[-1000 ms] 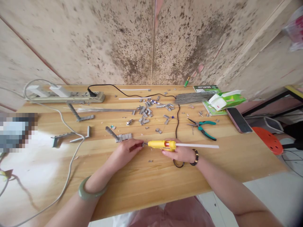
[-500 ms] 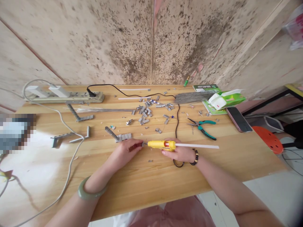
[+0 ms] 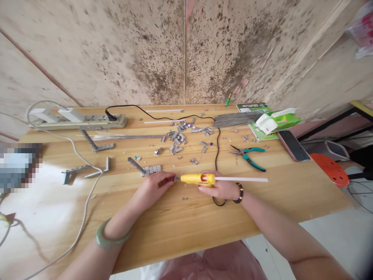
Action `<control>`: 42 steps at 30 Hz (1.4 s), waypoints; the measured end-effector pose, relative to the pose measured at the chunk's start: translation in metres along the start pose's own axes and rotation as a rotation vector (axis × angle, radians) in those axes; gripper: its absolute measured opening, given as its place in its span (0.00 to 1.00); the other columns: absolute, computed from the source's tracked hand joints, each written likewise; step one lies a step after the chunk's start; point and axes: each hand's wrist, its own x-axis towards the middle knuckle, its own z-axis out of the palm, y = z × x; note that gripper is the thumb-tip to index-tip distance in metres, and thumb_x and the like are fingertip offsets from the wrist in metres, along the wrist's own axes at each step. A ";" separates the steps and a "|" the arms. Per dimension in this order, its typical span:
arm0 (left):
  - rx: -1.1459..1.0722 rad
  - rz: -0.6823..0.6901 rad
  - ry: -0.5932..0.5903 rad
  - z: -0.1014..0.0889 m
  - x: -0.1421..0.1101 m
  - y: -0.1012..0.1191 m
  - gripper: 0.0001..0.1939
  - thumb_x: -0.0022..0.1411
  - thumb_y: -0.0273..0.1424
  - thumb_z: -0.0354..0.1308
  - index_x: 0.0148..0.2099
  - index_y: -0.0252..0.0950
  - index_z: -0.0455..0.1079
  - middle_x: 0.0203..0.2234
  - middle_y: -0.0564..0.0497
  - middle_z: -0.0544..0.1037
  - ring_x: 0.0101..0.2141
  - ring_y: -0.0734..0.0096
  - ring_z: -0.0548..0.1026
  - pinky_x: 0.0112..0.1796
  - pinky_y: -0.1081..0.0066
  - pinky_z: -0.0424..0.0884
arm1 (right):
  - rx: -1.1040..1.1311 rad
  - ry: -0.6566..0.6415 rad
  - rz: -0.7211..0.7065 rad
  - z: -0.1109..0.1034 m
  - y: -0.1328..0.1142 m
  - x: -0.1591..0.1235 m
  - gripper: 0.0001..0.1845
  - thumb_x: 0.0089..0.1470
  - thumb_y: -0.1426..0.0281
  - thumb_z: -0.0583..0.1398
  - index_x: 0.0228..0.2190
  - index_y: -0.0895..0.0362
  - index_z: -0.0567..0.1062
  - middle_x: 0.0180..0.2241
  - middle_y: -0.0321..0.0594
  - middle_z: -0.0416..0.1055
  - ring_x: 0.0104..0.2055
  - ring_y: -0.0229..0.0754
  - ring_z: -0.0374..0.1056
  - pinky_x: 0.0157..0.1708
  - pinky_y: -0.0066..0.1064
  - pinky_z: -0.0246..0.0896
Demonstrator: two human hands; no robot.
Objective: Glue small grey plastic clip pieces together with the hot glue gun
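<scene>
Right hand (image 3: 221,189) grips the glue gun (image 3: 198,179) flat over the worktop (image 3: 186,221), nozzle meeting a small piece (image 3: 174,178) pinched by the left hand (image 3: 154,186).

Person: bare forearms; green jade bangle (image 3: 112,238) lower left; dark beaded bracelet (image 3: 240,193) centre; pink garment (image 3: 210,262) bottom edge.

Glossy yellow plastic glue gun (image 3: 197,179) over a smooth, varnished wooden table (image 3: 180,225).
</scene>
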 end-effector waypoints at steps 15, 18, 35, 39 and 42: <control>-0.020 0.001 -0.002 -0.001 0.002 0.007 0.10 0.60 0.33 0.55 0.42 0.37 0.74 0.34 0.49 0.80 0.32 0.68 0.77 0.34 0.71 0.73 | 0.014 0.009 0.003 0.002 0.002 -0.001 0.06 0.55 0.66 0.58 0.29 0.54 0.73 0.32 0.38 0.73 0.34 0.41 0.70 0.36 0.30 0.68; -0.024 0.001 0.003 -0.001 0.001 0.006 0.09 0.61 0.34 0.55 0.42 0.38 0.73 0.34 0.49 0.80 0.32 0.68 0.77 0.34 0.72 0.73 | -0.014 -0.009 -0.019 0.001 0.001 -0.001 0.05 0.54 0.67 0.59 0.27 0.54 0.73 0.31 0.38 0.73 0.34 0.41 0.70 0.37 0.30 0.69; -0.060 -0.027 -0.001 0.001 0.001 0.005 0.09 0.61 0.34 0.55 0.40 0.37 0.73 0.32 0.48 0.78 0.31 0.68 0.75 0.32 0.72 0.73 | -0.013 -0.025 -0.033 0.001 0.000 0.000 0.05 0.54 0.68 0.59 0.27 0.54 0.72 0.30 0.38 0.73 0.33 0.41 0.69 0.36 0.30 0.67; -0.070 -0.028 -0.001 0.001 0.001 0.004 0.09 0.61 0.34 0.55 0.40 0.37 0.73 0.32 0.49 0.78 0.31 0.69 0.75 0.32 0.72 0.73 | -0.015 0.013 -0.013 0.002 0.001 0.000 0.05 0.54 0.67 0.59 0.28 0.54 0.72 0.30 0.38 0.72 0.33 0.41 0.69 0.35 0.30 0.67; -0.093 -0.039 0.000 0.001 0.001 0.002 0.10 0.60 0.35 0.56 0.41 0.37 0.73 0.32 0.49 0.78 0.30 0.69 0.75 0.31 0.72 0.73 | -0.021 0.027 0.000 0.002 0.001 0.000 0.05 0.54 0.67 0.58 0.27 0.54 0.72 0.30 0.38 0.72 0.33 0.41 0.69 0.35 0.30 0.68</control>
